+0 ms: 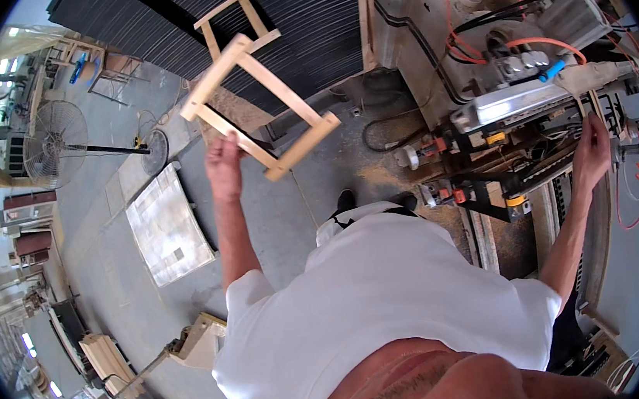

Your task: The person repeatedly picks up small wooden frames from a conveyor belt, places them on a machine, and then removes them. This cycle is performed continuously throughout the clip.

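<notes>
The left hand [224,170] is closed around 1 long side of a pale wooden rectangular frame [280,88], raised out ahead and to the left, clear of the grey concrete floor [260,229]. The right hand [593,151] is up at a pale forked wooden piece [587,78] on the silver-and-black metal machine [512,105] — whether its fingers grip or merely touch, I cannot tell.

To handle this well, I would hold the frame near its balance point, since 1 hand on 1 rail probably lets the far corner dip. Its corners want room from the black ribbed stack [308,14] behind, and the right fingers should stay away from any moving or clamping parts.

Counted: 2 pale wooden frames — the held 1, with 4 bars, and a farther pale wooden frame [253,15] partly hidden behind it; 2 yellow fittings [517,200] and 1 blue cylindrical handle [551,71] at the machine; 1 pale flat board [170,227] on the floor; 2 dark shoes [346,199].
</notes>
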{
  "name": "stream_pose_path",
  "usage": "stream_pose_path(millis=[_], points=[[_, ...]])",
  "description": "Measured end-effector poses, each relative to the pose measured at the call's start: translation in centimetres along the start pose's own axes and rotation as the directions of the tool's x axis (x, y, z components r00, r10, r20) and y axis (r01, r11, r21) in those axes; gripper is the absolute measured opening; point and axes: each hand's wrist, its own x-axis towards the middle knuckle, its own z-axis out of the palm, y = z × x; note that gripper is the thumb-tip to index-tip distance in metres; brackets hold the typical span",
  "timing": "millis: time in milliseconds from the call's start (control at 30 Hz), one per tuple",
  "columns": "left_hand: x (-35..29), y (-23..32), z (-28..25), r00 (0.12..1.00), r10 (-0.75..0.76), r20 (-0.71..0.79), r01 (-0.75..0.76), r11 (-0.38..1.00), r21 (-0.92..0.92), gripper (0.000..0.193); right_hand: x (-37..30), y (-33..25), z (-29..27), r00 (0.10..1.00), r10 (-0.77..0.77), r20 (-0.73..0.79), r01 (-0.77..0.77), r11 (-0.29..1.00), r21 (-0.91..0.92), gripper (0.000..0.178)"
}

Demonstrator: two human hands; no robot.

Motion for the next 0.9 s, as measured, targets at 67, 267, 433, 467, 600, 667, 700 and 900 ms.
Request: stream_pose_path(millis=[67,267,433,467,600,667,700,900], points=[[3.7,3.0,-2.3,0.988,0.023,-0.155,-0.023,1.0,0.001,0.025,-4.2,-6.2,-0.5,1.0,-0.028,0.001,0.028,0.996,0.083,0.018],[20.0,3.3,-8.7,0.995,-0.08,-0.064,0.073,0.992,-0.099,0.027,-14.4,-16.9,3.8,0.964,-0.132,0.232,0.073,0.966,0.247,0.015],[28.3,2.6,-5.1,0.986,-0.157,0.059,0.16,0.986,-0.042,0.029,-19.5,-17.1,5.7,0.89,0.122,0.438,-0.202,0.969,0.139,0.017],[29.4,2.0,-4.4,0.988,-0.147,0.05,0.147,0.989,-0.006,0.03,-20.7,-16.2,6.2,0.875,0.174,0.451,-0.249,0.962,0.112,0.018],[30.2,1.7,-1.5,0.997,-0.072,0.003,0.07,0.978,0.195,0.03,-24.4,-14.7,6.6,0.813,0.309,0.494,-0.354,0.935,-0.001,0.021],[29.3,1.9,-0.8,1.0,-0.005,-0.013,0.008,0.977,0.215,0.031,-25.4,-14.2,6.6,0.825,0.311,0.472,-0.332,0.942,-0.04,0.019],[29.0,1.8,-1.0,0.989,0.147,-0.026,-0.133,0.949,0.286,0.034,-25.8,-14.2,6.5,0.83,0.313,0.461,-0.324,0.944,-0.057,0.019],[18.3,6.7,4.0,0.713,0.676,0.188,-0.604,0.454,0.655,0.041,-25.6,-13.8,4.9,0.82,0.406,0.404,-0.393,0.912,-0.119,0.02]])
